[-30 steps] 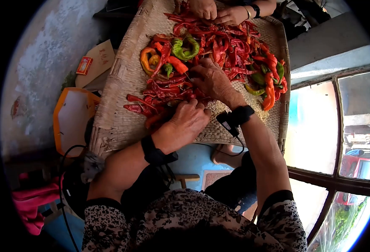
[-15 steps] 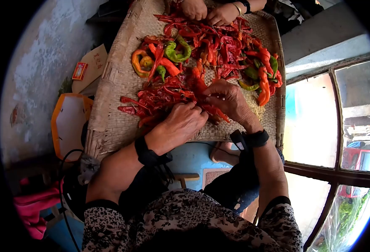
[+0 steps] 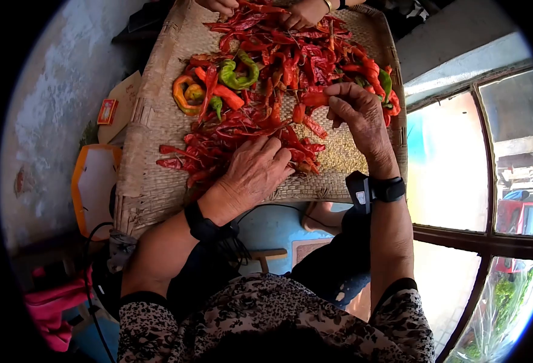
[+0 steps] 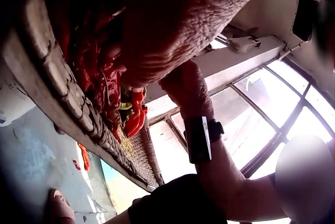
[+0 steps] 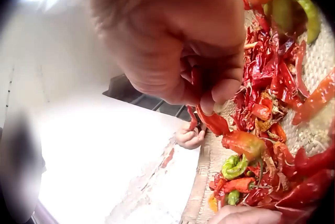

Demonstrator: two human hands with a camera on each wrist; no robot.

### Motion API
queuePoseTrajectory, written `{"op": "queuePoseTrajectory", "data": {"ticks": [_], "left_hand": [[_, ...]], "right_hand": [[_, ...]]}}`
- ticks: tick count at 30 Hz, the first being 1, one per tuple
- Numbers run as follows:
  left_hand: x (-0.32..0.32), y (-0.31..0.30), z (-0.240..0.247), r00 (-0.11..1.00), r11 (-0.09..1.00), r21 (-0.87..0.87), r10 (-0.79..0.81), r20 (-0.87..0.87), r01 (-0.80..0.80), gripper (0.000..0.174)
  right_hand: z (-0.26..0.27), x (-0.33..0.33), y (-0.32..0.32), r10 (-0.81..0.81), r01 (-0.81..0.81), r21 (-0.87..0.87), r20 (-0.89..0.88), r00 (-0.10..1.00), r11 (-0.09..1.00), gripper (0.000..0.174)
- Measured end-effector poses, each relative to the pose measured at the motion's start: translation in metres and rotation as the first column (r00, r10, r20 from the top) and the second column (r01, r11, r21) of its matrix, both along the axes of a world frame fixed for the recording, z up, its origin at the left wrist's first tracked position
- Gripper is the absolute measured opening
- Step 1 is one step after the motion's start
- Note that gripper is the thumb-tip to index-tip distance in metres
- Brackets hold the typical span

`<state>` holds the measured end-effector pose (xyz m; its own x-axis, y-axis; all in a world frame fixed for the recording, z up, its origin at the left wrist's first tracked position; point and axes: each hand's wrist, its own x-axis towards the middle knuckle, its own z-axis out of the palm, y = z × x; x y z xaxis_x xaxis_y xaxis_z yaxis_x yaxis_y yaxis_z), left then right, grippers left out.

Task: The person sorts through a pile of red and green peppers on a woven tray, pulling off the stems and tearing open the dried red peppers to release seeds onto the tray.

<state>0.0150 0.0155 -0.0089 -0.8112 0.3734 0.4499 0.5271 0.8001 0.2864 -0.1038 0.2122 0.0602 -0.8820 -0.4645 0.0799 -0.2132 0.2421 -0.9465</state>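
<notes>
My right hand point(image 3: 363, 118) is raised over the right part of the woven tray point(image 3: 134, 181), thumb and fingers pinching a red pepper point(image 3: 316, 99). The right wrist view shows that pepper point(image 5: 213, 123) below the fingertips of the right hand point(image 5: 172, 40). My left hand point(image 3: 251, 172) rests palm down on the near heap of red peppers point(image 3: 204, 148), its fingers loosely bent and their tips partly hidden. Large and dark in the left wrist view, the left hand point(image 4: 178, 25) covers part of the heap. Green curled pepper point(image 3: 240, 74) and orange pepper point(image 3: 185, 106) lie farther left.
Another person's hands point(image 3: 305, 12) touch the peppers at the tray's far side. Pale seeds point(image 3: 342, 154) are scattered on the tray's right. An orange-rimmed container point(image 3: 79, 190) and a small red box point(image 3: 107, 111) stand left of the tray, with a window point(image 3: 448, 163) on the right.
The right hand moved from the heap toward the near right, then up and away with a red pepper. The left hand stayed at the heap, its fingers now more spread. The view shifted slightly.
</notes>
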Motion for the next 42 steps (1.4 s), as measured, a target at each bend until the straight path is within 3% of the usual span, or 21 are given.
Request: {"op": "queuePoseTrajectory", "data": {"ticks": [1,2,4,6,7,8,9,10,13,15,16,18,23,25,28,34,36,42], "left_hand": [[0.001,0.001,-0.001,1.0,1.0,-0.022,-0.007,-0.01,0.007,0.025],[0.001,0.003,-0.002,1.0,0.999,-0.043,-0.013,-0.021,0.012,0.025],[0.001,0.002,-0.005,1.0,0.999,-0.046,-0.017,-0.007,0.017,0.025],[0.0,0.003,-0.005,1.0,0.999,-0.047,-0.019,0.005,0.02,0.025],[0.0,0.003,-0.004,0.999,0.996,-0.076,-0.032,0.04,0.035,0.023],[0.0,0.002,-0.003,0.996,0.993,-0.105,-0.042,0.074,0.05,0.021],[0.0,0.002,-0.003,0.997,0.993,-0.105,-0.038,0.073,0.045,0.021],[0.0,0.003,-0.004,0.996,0.992,-0.11,-0.054,0.074,0.062,0.019],[0.002,0.003,-0.006,0.996,0.993,-0.092,-0.072,0.055,0.076,0.014],[0.003,0.003,-0.007,0.997,0.994,-0.073,-0.075,0.033,0.077,0.013],[0.004,0.003,-0.006,0.996,0.993,-0.084,-0.078,0.046,0.082,0.012],[0.004,0.002,-0.005,0.995,0.992,-0.093,-0.079,0.057,0.084,0.012],[0.003,-0.002,-0.007,0.993,0.992,-0.102,-0.065,0.097,0.075,0.016],[0.004,-0.003,-0.006,0.993,0.99,-0.122,-0.062,0.1,0.074,0.018],[0.006,-0.001,-0.008,0.993,0.988,-0.131,-0.072,0.089,0.083,0.02],[0.006,0.0,-0.002,0.996,0.984,-0.155,-0.086,0.008,0.086,0.012],[0.004,0.0,0.001,0.995,0.986,-0.138,-0.096,0.007,0.096,0.013],[0.0,-0.001,0.016,0.998,0.998,0.059,-0.01,-0.06,0.014,0.022]], "right_hand": [[-0.004,-0.009,0.001,-0.042,0.043,-0.244,0.011,0.999,0.969,0.018],[-0.006,-0.018,0.004,-0.107,0.108,-0.361,0.023,0.994,0.926,0.032],[0.004,-0.015,-0.016,-0.293,0.225,-0.462,-0.08,0.953,0.858,0.054],[-0.032,-0.031,-0.011,-0.27,0.218,-0.187,-0.325,0.906,0.958,0.071],[-0.036,-0.024,-0.013,-0.218,0.306,0.148,-0.428,0.877,0.941,0.067],[-0.049,-0.023,-0.019,-0.026,0.251,0.278,-0.62,0.784,0.927,0.06],[-0.058,-0.022,-0.026,0.114,0.054,0.361,-0.429,0.896,0.931,0.053],[-0.06,-0.014,-0.035,0.242,-0.009,0.411,-0.517,0.821,0.911,0.05],[-0.073,-0.008,-0.06,0.326,0.004,0.496,-0.575,0.75,0.868,0.05],[-0.076,-0.006,-0.073,0.286,0.168,0.611,-0.574,0.767,0.773,0.049],[-0.077,-0.007,-0.079,0.29,0.163,0.611,-0.573,0.767,0.775,0.049],[-0.078,-0.014,-0.089,0.302,0.18,0.719,-0.486,0.82,0.671,0.052],[-0.068,-0.012,-0.094,0.295,0.032,0.664,-0.374,0.879,0.747,0.031],[-0.058,-0.003,-0.082,0.393,-0.119,0.603,-0.345,0.852,0.789,0.019],[-0.038,0.016,-0.063,0.45,-0.205,0.525,-0.395,0.801,0.826,0.015],[-0.035,0.042,-0.033,0.341,-0.095,0.53,-0.389,0.856,0.843,0.025],[-0.04,0.043,-0.027,0.457,-0.099,0.561,-0.546,0.702,0.822,0.032],[-0.037,0.047,-0.018,0.483,-0.141,0.566,-0.517,0.707,0.812,0.039]]}}
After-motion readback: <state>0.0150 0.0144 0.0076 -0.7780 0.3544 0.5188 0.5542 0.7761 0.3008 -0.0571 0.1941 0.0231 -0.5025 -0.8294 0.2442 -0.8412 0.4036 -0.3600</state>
